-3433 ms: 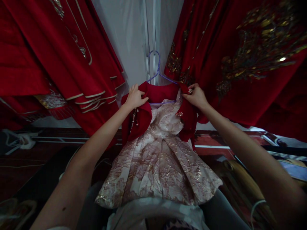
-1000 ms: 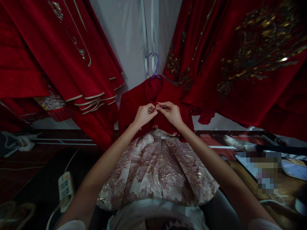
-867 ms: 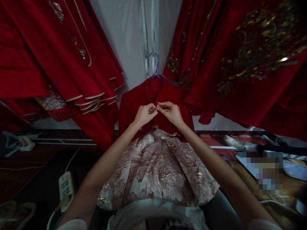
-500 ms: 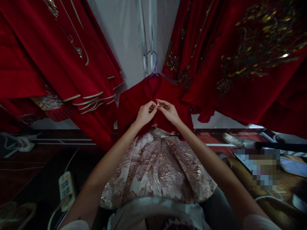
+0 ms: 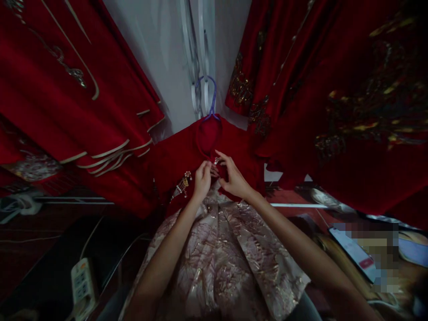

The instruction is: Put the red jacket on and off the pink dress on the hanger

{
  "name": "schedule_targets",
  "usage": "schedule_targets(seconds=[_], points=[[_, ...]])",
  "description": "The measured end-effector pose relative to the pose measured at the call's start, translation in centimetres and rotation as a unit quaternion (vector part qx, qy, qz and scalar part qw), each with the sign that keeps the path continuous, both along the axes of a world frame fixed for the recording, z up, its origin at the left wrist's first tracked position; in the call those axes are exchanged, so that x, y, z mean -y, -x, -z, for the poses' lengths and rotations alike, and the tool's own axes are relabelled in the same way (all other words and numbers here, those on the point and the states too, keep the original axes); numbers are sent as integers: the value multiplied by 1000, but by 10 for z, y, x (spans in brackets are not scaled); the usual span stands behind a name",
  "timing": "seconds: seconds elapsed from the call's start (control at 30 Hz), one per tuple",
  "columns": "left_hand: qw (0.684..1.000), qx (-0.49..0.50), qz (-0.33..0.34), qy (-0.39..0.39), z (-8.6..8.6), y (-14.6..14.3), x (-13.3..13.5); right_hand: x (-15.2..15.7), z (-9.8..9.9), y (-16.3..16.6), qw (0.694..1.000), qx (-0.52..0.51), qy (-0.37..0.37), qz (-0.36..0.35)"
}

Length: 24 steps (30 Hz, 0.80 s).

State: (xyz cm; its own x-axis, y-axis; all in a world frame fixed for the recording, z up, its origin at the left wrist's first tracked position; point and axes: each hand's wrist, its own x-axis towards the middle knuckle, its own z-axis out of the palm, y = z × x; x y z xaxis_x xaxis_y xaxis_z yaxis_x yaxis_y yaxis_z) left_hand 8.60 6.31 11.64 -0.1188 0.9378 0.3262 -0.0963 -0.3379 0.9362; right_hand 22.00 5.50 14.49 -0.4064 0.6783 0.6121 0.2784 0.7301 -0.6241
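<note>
A short red jacket [image 5: 240, 133] with a stand-up collar hangs from a purple hanger [image 5: 213, 100] in front of me. My left hand [image 5: 203, 180] is pinched on the jacket's front edge below the collar. Close against it, my right hand [image 5: 233, 176] curls its fingers at the same edge. Its index finger touches a small beaded ornament [image 5: 216, 159], while the thumb stands lower and apart. The fingertips partly hide the fabric between them. Left of my left hand, a beaded tassel ornament [image 5: 182, 185] shows on the jacket. Beneath hangs a pale pink-gold brocade skirt [image 5: 214, 249].
Red garments with cream piping [image 5: 110, 111] hang at left; red garments with gold embroidery [image 5: 361, 174] hang at right. A white metal rack [image 5: 197, 49] holds the hanger. Low left lies a power strip [image 5: 82, 285]; low right, a phone [image 5: 352, 254] rests on a brown surface.
My view has shifted, and the hands sit slightly lower in it. My right hand has spread its thumb from its index finger. The tassel ornament left of my left hand now shows.
</note>
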Motion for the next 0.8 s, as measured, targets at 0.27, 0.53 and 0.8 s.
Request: schedule_targets(seconds=[0.27, 0.53, 0.8], points=[[996, -69, -47, 24, -2, -9, -7, -15, -3, -14, 996, 10, 80, 39], [994, -95, -19, 42, -6, 54, 39, 15, 2, -23, 986, 80, 108, 94], [985, -132, -111, 25, 17, 121, 61, 54, 8, 4, 969, 66, 165, 171]])
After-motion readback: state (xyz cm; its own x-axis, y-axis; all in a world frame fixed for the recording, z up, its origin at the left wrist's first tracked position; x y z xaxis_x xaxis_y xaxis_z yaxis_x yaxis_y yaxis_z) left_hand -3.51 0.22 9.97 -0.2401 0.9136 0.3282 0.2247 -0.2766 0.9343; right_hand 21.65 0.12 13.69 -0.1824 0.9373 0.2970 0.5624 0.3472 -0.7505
